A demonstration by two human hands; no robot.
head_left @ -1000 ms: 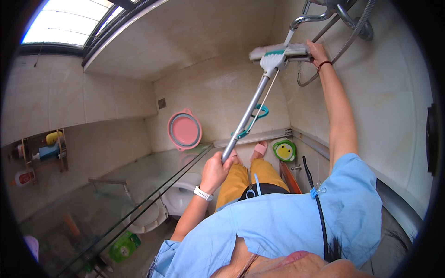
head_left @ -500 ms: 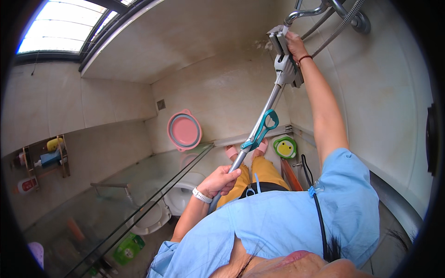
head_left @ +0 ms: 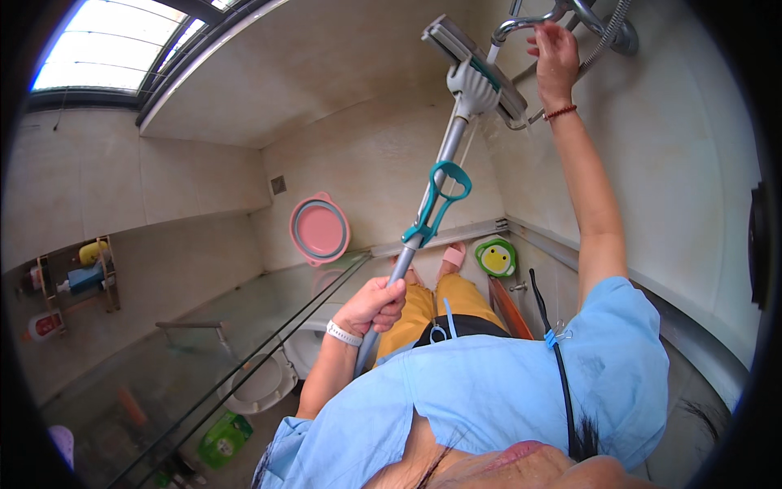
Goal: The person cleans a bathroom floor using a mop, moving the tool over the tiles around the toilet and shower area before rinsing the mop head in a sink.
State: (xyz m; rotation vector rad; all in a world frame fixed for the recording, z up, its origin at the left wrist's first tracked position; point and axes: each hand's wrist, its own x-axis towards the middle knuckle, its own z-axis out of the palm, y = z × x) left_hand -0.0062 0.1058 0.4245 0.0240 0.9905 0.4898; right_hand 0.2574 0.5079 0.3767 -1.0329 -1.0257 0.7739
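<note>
My left hand [head_left: 375, 303] grips the grey metal mop pole [head_left: 423, 220], which slants up toward the right. My right hand [head_left: 555, 50] is nearer the flat mop head [head_left: 476, 69], fingers closed on the chrome tap pipe [head_left: 521, 20] just beside it.

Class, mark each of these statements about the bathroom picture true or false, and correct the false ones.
1. The left hand grips the grey metal mop pole. True.
2. The right hand rests on the pink round basin. False: it reaches up to the chrome shower pipe.
3. The flat mop head is raised beside the tap. True.
4. The teal squeeze handle lies on the floor. False: it sits on the pole.
</note>
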